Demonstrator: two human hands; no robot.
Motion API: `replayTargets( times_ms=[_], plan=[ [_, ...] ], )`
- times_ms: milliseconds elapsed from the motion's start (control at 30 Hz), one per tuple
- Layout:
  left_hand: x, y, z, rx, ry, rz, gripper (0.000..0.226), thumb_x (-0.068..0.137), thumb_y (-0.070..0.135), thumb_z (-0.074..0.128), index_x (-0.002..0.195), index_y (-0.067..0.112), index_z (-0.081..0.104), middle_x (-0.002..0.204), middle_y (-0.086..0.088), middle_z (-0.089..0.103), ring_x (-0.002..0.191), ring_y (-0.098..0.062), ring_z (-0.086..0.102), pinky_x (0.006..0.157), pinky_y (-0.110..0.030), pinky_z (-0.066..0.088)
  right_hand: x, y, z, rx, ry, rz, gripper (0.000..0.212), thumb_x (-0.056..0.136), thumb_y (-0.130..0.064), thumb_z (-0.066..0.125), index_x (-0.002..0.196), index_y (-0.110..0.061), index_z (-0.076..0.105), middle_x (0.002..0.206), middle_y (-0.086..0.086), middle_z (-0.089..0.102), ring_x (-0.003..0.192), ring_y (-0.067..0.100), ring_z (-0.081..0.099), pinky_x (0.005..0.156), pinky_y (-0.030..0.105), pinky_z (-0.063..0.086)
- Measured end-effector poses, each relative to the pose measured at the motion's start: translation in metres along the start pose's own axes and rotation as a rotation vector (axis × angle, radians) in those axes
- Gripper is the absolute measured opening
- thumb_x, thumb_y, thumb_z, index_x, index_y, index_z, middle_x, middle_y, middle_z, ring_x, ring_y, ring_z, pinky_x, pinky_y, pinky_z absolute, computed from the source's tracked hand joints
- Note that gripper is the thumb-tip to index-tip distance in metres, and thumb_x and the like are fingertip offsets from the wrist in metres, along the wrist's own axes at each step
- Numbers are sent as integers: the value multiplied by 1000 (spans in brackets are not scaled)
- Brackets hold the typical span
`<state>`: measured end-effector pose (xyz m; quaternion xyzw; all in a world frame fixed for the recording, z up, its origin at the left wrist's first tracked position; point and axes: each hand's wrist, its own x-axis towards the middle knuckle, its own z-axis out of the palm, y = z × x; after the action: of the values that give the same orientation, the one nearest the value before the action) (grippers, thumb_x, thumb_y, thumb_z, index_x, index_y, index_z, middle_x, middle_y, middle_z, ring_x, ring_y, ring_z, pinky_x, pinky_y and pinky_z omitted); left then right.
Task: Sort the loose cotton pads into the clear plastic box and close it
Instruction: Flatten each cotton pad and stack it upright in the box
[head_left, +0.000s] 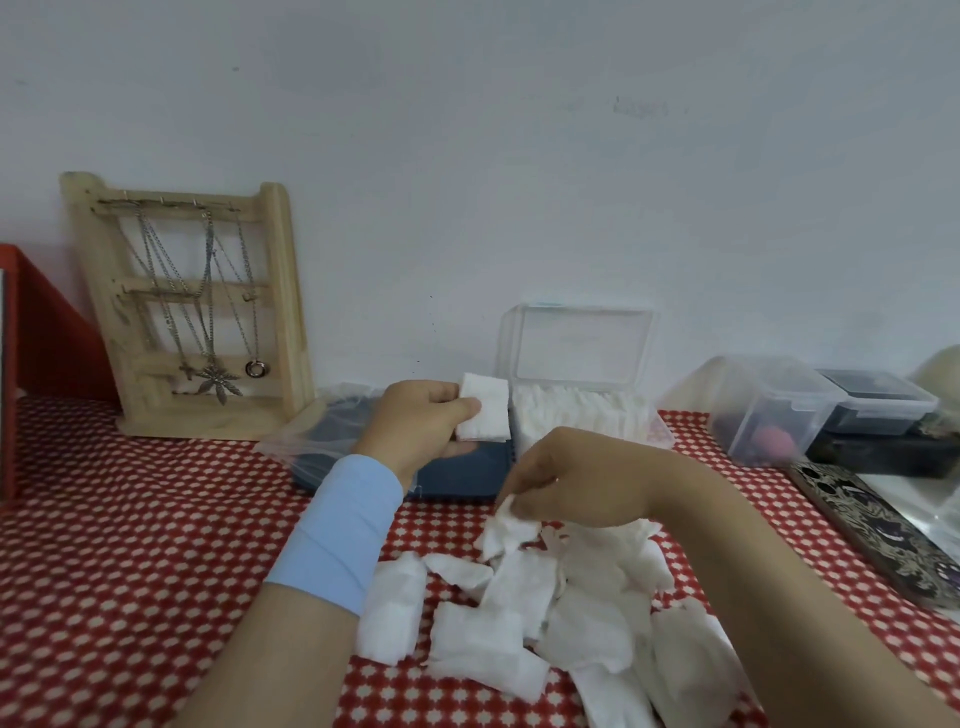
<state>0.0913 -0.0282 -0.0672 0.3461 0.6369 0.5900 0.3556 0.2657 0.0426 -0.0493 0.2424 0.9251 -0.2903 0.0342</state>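
My left hand (415, 423), with a light blue wristband, pinches a square white cotton pad (485, 410) in the air just left of the clear plastic box (657, 434). The box stands by the wall with its lid (576, 343) raised upright, and a row of white pads fills it. My right hand (566, 480) pinches another pad (506, 525) at the top of a loose pile of cotton pads (519, 613) on the red patterned tablecloth in front of the box.
A wooden stand (192, 306) hung with necklaces leans on the wall at the left. A dark blue flat item in a clear bag (322, 431) lies under my left hand. Clear lidded containers (769, 410) and a patterned phone (878, 530) sit at the right. A red panel (47, 332) stands far left.
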Motion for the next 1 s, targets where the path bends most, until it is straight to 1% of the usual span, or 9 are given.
replayTargets(
  times_ms=[100,267,333,533,667,767,833,900,1000],
  plan=[
    [0,-1,-1,51,22,26,14,95,9,66,107,10,73,96,0,74,88,-13,72,63,-18,59,-1,2,-5,164,147,-31,20,97,-24,59,101,-24,79,97,-14,75,93,5,69,93,29,54],
    [-1,-1,2,74,-62,-8,15,94,11,69,108,9,75,99,-5,78,88,-16,76,67,-24,61,0,8,-9,531,328,-51,19,101,-14,56,103,-14,74,89,-1,73,77,7,66,75,31,58],
    [-3,1,5,39,-116,-40,14,96,11,66,107,10,74,98,-4,79,87,-16,77,69,-27,61,1,11,-10,559,409,-28,19,100,-11,56,108,-18,72,82,-5,71,68,4,64,65,22,56],
    [-9,6,11,-167,-242,-96,23,95,20,66,113,6,70,105,-8,78,97,-21,76,75,-30,63,5,10,-11,633,633,63,6,95,-12,67,99,-8,66,72,5,66,47,15,53,43,24,45],
    [-9,4,14,-116,-247,-76,31,89,13,73,119,6,67,111,-6,77,99,-20,75,75,-29,62,5,7,-11,629,671,107,8,95,-14,65,91,-8,69,72,5,67,37,13,48,43,22,44],
    [-7,3,12,-106,-215,-62,37,87,8,75,123,4,66,112,-7,76,100,-20,75,75,-29,62,1,3,-12,688,582,119,23,98,-27,57,90,-17,76,85,-2,72,59,16,64,50,26,50],
    [-7,4,9,-100,-217,-45,36,87,8,75,122,5,66,112,-7,76,100,-21,75,75,-29,62,-2,1,-14,670,539,104,25,94,-39,63,89,-20,78,86,-8,74,66,7,67,53,20,49],
    [-7,4,6,-105,-231,-36,32,88,9,74,118,7,67,110,-7,77,98,-21,75,74,-28,62,-2,2,-14,597,580,72,18,87,-35,76,87,-16,79,83,-9,74,59,-5,64,48,11,44],
    [-6,4,4,-105,-178,-40,30,89,6,72,118,6,66,109,-7,76,93,-19,76,68,-26,61,1,9,-17,560,676,129,13,88,-29,77,86,-16,76,83,-7,73,49,-8,59,45,11,44]
  ],
)
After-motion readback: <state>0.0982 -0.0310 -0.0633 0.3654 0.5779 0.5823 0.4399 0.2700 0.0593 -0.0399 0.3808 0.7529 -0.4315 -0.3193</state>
